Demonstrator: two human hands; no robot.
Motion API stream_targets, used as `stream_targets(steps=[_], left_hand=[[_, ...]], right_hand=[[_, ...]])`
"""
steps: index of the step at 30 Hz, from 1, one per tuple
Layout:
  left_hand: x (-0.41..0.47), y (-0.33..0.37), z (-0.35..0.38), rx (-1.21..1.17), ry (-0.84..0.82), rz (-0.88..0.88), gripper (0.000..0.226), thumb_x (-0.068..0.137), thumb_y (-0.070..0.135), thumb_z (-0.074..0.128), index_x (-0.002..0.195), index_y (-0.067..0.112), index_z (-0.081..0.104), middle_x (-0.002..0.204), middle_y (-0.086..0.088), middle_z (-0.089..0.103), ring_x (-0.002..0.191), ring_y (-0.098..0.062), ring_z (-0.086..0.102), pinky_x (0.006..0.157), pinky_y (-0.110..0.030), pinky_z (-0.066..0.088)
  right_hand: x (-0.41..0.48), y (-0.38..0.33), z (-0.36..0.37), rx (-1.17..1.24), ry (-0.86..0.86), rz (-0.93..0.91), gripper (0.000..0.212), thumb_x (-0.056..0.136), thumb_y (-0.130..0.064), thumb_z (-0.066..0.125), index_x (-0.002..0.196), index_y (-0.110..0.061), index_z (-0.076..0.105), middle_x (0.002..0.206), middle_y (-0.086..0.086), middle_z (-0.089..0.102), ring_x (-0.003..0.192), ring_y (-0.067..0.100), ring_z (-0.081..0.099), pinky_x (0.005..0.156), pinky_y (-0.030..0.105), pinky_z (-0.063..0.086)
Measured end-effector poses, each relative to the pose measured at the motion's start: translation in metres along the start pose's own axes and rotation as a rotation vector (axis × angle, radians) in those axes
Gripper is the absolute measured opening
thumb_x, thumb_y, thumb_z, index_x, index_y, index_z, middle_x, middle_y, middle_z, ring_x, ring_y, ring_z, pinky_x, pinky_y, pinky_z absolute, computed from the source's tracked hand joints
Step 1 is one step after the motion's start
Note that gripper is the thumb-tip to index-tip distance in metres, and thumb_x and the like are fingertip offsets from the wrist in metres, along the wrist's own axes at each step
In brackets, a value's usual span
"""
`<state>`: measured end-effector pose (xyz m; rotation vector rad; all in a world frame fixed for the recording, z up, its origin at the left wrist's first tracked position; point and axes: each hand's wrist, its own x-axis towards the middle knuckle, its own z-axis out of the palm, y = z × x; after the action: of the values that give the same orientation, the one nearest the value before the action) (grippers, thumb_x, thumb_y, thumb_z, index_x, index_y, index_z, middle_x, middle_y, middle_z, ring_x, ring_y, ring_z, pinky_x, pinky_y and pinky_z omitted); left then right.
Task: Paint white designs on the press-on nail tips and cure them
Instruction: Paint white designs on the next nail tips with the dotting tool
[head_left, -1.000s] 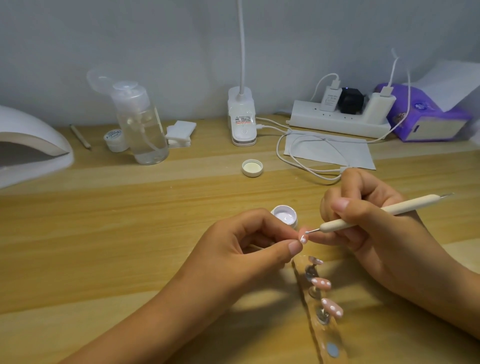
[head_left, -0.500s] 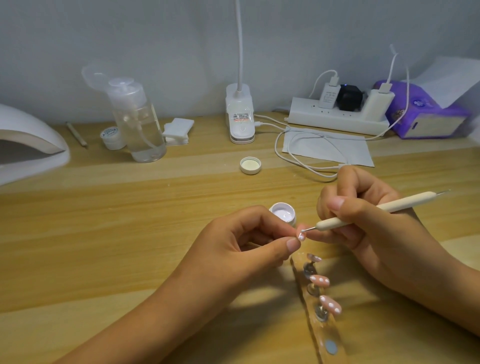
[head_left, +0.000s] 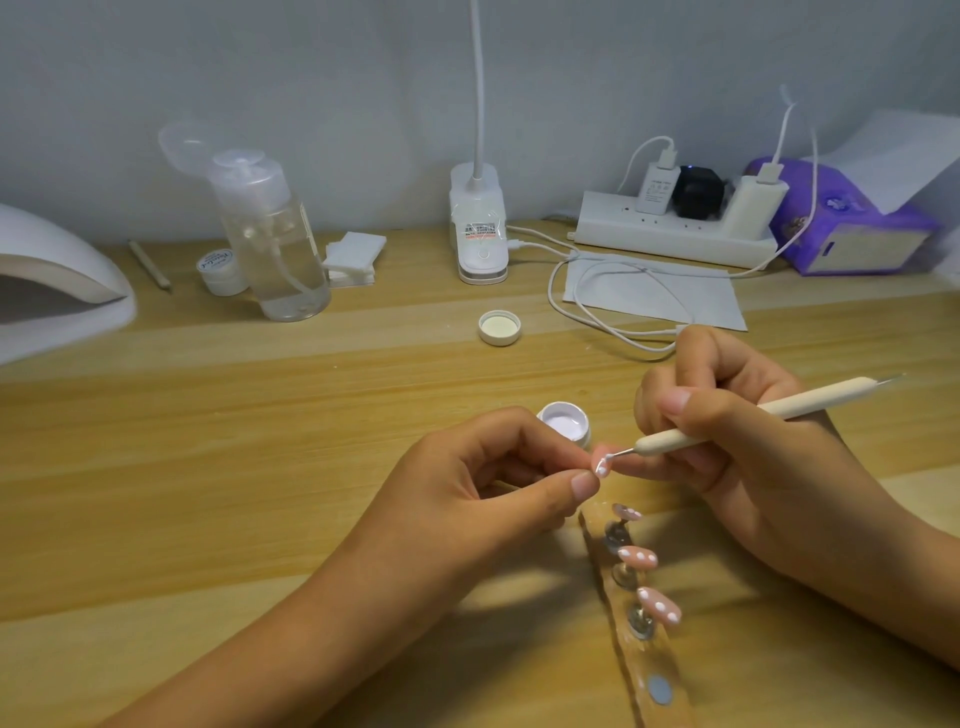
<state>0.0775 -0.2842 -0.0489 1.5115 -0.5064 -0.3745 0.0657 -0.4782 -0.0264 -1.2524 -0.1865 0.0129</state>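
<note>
My left hand (head_left: 498, 483) pinches a pink nail tip (head_left: 759, 462) between thumb and forefinger; white dots show on it. My right hand (head_left: 727, 431) grips a cream dotting tool (head_left: 769, 410), and its metal point touches that tip. Just behind stands an open pot of white gel (head_left: 563, 423). A clear holder strip (head_left: 644, 644) lies in front of my hands. Three pink tips with white dots stand on its pegs: one (head_left: 626, 512), one (head_left: 639, 557) and one (head_left: 660, 605). The white curing lamp (head_left: 57, 291) sits at the far left.
The pot's lid (head_left: 500, 327) lies mid-table. At the back stand a pump bottle (head_left: 270, 234), a small jar (head_left: 221, 270), cotton pads (head_left: 353, 257), a desk lamp base (head_left: 478, 228), a power strip (head_left: 675, 228) with cables, a paper sheet (head_left: 654, 296) and a purple tissue pack (head_left: 841, 228).
Both hands keep their grip on the tip and the tool. The tool's point has shifted slightly over the nail tip; the view has drifted a little.
</note>
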Motion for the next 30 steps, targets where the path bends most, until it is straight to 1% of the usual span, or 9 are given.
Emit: stream_targets(steps=[9,16,21,26,28,30], left_hand=[[0.0004,-0.0006,0.0001,0.007,0.002,0.0,0.015,0.073,0.036,0.075,0.084,0.026,0.074,0.081,0.006,0.072,0.073,-0.003,0.062,0.072,-0.02,0.052],[-0.0002,0.0004,-0.0001,0.016,-0.003,0.002,0.016,0.074,0.036,0.074,0.085,0.025,0.074,0.083,0.005,0.072,0.074,-0.004,0.062,0.074,-0.022,0.053],[-0.0005,0.0013,0.0006,0.017,-0.004,0.004,0.015,0.074,0.035,0.074,0.085,0.025,0.073,0.075,0.009,0.069,0.07,-0.004,0.06,0.07,-0.02,0.05],[-0.0002,0.0016,0.0008,0.025,0.0,-0.002,0.018,0.074,0.037,0.073,0.086,0.024,0.073,0.079,0.007,0.07,0.072,-0.005,0.06,0.074,-0.027,0.051],[-0.0002,0.0027,0.0013,0.02,-0.004,0.003,0.016,0.074,0.036,0.073,0.086,0.025,0.074,0.077,0.008,0.069,0.071,-0.004,0.06,0.073,-0.024,0.05],[-0.0004,0.0039,0.0022,0.019,-0.013,0.014,0.01,0.077,0.031,0.075,0.085,0.025,0.074,0.075,0.011,0.069,0.07,-0.003,0.059,0.07,-0.018,0.049]], right_hand=[[-0.0006,0.0002,-0.0009,0.002,-0.018,-0.004,0.02,0.067,-0.015,0.066,0.058,-0.018,0.049,0.053,-0.001,0.043,0.049,0.008,0.038,0.058,0.029,0.057],[-0.0008,-0.0001,-0.0015,-0.019,-0.022,-0.01,0.019,0.067,-0.016,0.066,0.057,-0.02,0.05,0.052,-0.002,0.044,0.049,0.007,0.041,0.058,0.028,0.057],[0.0,0.0006,-0.0034,-0.009,-0.033,-0.004,0.019,0.067,-0.015,0.066,0.058,-0.019,0.05,0.054,-0.001,0.044,0.049,0.007,0.041,0.059,0.029,0.057],[0.0,0.0001,-0.0042,-0.002,-0.039,0.002,0.019,0.066,-0.016,0.066,0.058,-0.019,0.049,0.054,-0.002,0.045,0.05,0.007,0.04,0.058,0.03,0.057],[0.0003,0.0004,-0.0047,0.012,-0.029,0.003,0.019,0.067,-0.016,0.066,0.059,-0.019,0.049,0.053,-0.003,0.045,0.05,0.007,0.038,0.059,0.03,0.057],[0.0009,0.001,-0.0062,0.029,-0.032,-0.004,0.019,0.072,-0.019,0.066,0.062,-0.019,0.05,0.054,-0.003,0.044,0.05,0.008,0.037,0.061,0.032,0.058]])
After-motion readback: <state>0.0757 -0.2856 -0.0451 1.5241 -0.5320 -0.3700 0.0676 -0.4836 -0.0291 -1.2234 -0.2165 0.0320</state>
